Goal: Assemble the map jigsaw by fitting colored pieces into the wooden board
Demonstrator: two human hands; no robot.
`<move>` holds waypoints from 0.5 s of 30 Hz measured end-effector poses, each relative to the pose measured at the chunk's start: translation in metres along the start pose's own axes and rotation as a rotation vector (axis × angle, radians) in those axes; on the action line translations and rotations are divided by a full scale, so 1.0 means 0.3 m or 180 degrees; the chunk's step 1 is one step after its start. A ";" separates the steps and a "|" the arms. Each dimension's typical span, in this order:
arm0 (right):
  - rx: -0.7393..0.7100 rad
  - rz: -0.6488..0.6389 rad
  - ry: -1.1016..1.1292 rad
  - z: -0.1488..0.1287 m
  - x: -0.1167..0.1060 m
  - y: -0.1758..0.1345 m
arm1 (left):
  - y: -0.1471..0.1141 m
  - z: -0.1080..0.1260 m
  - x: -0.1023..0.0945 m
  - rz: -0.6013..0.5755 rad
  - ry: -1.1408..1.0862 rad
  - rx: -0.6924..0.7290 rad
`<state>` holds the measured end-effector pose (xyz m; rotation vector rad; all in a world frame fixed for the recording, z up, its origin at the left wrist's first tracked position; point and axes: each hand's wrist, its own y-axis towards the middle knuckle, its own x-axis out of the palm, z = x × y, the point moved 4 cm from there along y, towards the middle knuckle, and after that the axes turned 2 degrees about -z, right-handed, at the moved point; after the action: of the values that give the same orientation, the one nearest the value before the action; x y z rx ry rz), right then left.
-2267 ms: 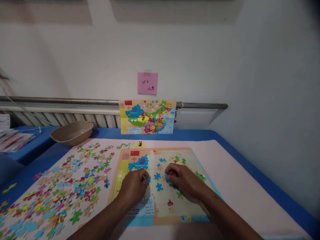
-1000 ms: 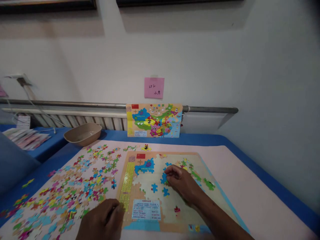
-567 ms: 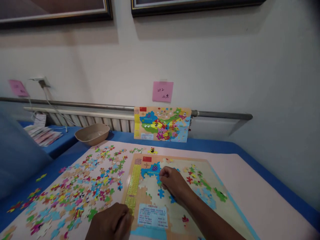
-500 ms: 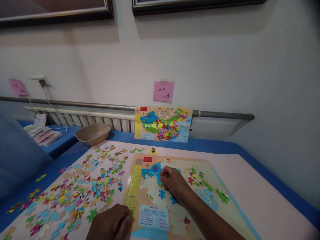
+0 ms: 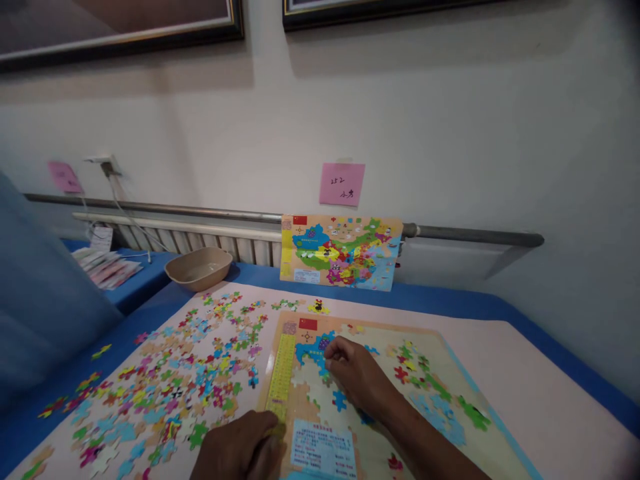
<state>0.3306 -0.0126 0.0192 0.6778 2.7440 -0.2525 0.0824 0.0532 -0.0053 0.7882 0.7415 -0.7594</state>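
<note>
The right hand (image 5: pixel 356 375) lies knuckles up on the puzzle board (image 5: pixel 450 363), its fingers curled down onto a spot at the edge of the blue joined patch (image 5: pixel 311 352) near the board's upper left; whether a piece sits under the fingertips cannot be told, since the hand covers that spot; the left hand (image 5: pixel 240 452) rests at the board's near left corner, loosely closed, thumb against the yellow strip (image 5: pixel 281 373) along the left edge, gripping nothing that shows and seemingly steadying the board. Single blue pieces (image 5: pixel 340 400) lie loose on the bare board just beside the right wrist; green and red ones are scattered toward its right side. As a judgement, the step in hand is seating a piece into the blue region; the next move calls for a firm press until it lies flush, with the board kept from sliding. Left of the board the loose pieces (image 5: pixel 165 387) spread thickly over the pink mat (image 5: pixel 525 400); beyond them stands a tan bowl (image 5: pixel 199 268); a finished map picture (image 5: pixel 341 251) leans against the wall under a pink note (image 5: pixel 342 184).
</note>
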 end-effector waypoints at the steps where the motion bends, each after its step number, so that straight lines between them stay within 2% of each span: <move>1: -0.0095 -0.0038 0.0027 -0.022 0.009 -0.014 | 0.017 0.011 -0.005 0.0034 0.0071 0.0101; 4: -0.0326 -0.0134 0.0084 -0.083 0.038 -0.057 | 0.078 0.054 -0.003 -0.0101 0.0584 0.0319; 8: -0.0508 -0.0104 -0.0001 -0.122 0.062 -0.090 | 0.135 0.095 0.030 -0.0604 0.1280 0.0167; 15: -0.0591 -0.0072 -0.0040 -0.119 0.063 -0.099 | 0.133 0.100 0.063 -0.0768 0.1422 0.0018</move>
<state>0.2915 -0.0219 0.0492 0.5935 2.7206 -0.0061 0.1329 0.0420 0.0077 0.8954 1.2530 -0.8095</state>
